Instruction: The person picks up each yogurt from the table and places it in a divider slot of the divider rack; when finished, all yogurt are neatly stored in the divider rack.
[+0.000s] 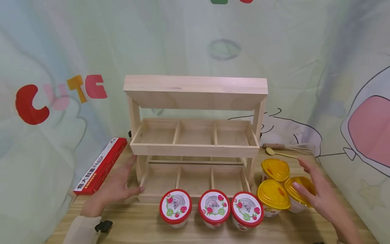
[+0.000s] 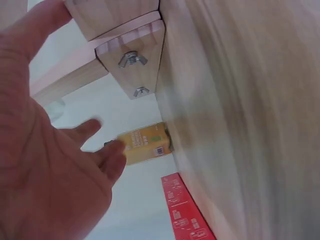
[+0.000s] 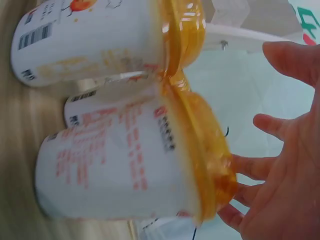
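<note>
A pale wooden two-tier rack with divided trays stands in the middle of the table. My left hand is at its left side, thumb tip by the lower tray's front corner and fingers spread. In the left wrist view the left hand shows an uncurled palm, and wing nuts stud the rack's side. Over the yellow-lidded cups on the right, my right hand has its fingers apart, thumb above the rightmost lid. From the right wrist, the right hand appears beside the yellow lids.
Three red-lidded cups line up before the rack. A red pasta box lies left. Behind the yellow-lidded cups are a whisk and a wooden spoon. A yellow box stands beyond the rack. Printed curtains enclose the table.
</note>
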The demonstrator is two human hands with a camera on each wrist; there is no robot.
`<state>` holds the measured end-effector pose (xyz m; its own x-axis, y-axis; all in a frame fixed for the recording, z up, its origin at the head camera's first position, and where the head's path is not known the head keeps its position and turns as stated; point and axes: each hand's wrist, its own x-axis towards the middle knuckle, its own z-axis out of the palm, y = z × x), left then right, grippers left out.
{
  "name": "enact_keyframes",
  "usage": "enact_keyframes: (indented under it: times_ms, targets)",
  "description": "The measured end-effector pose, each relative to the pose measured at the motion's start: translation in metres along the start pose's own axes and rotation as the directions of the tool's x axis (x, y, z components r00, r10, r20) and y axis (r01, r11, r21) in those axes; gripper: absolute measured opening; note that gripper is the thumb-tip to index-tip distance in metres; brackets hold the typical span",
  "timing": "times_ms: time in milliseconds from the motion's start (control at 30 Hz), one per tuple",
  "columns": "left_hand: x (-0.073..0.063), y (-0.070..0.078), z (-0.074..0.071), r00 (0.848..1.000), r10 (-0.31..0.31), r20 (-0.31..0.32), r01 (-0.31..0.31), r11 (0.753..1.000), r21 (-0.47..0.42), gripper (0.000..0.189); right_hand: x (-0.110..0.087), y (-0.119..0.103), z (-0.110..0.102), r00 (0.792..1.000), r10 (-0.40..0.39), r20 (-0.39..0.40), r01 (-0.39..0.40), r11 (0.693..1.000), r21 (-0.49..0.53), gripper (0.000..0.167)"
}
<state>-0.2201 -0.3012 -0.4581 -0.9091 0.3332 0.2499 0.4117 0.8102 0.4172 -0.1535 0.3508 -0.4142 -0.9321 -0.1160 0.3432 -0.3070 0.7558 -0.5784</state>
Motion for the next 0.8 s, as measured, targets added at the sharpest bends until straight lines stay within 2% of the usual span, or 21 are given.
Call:
enact_keyframes:
  times_ms: [133, 333, 500, 667, 800]
  targets:
    - [-0.001, -0.004, 0.002, 0.994, -0.072, 0.079, 0.078, 0.994, -0.077, 0.138, -0.005, 0.008, 0.001, 0.999, 0.017, 0.033, -0.017, 1.000, 0.005, 0.087]
    - [0.000, -0.009, 0.012, 0.988, -0.098, 0.120, 0.118, 0.978, -0.174, 0.140, -0.015, 0.020, 0.005, 0.997, 0.044, 0.060, -0.045, 0.999, 0.018, 0.093]
    - [0.000, -0.010, 0.016, 0.990, -0.091, 0.108, 0.111, 0.975, -0.194, 0.141, -0.023, 0.028, 0.008, 0.994, 0.074, 0.076, -0.076, 0.997, 0.019, 0.098]
    - [0.000, -0.011, 0.017, 0.993, -0.067, 0.102, 0.088, 0.973, -0.215, 0.141, -0.027, 0.031, 0.010, 0.984, 0.146, 0.103, -0.146, 0.989, -0.010, 0.103]
    - [0.001, -0.011, 0.017, 0.993, -0.062, 0.104, 0.085, 0.970, -0.229, 0.141, -0.031, 0.036, 0.013, 0.991, 0.116, 0.073, -0.114, 0.993, -0.030, 0.099]
